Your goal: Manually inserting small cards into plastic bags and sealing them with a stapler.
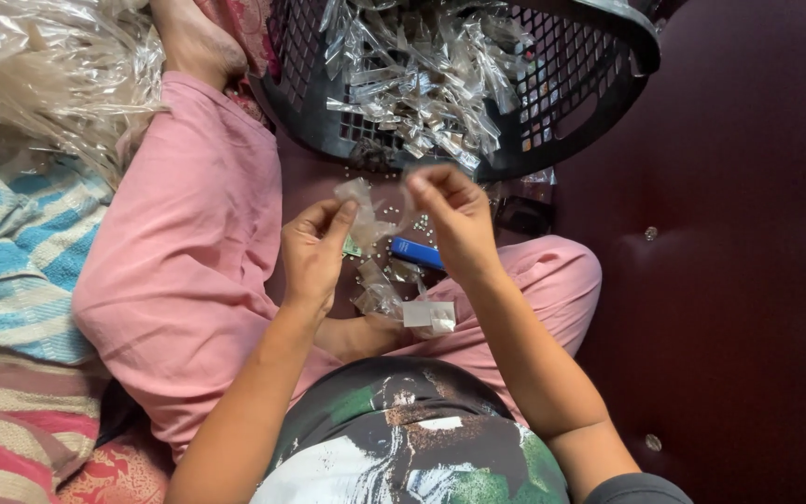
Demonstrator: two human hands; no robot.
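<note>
Left hand (312, 250), right hand (454, 210) pinch apparently clear pouch (363, 207).

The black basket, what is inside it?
The black basket holds a heap of small clear plastic bags. What lies under the heap, and what the bags contain, cannot be seen.

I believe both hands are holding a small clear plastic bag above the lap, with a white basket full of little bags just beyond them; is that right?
Not quite: the basket is black, not white, as the head view shows. The rest holds: the left hand and right hand hold a small clear plastic bag above the lap, and the basket beyond them is full of little bags.
</note>
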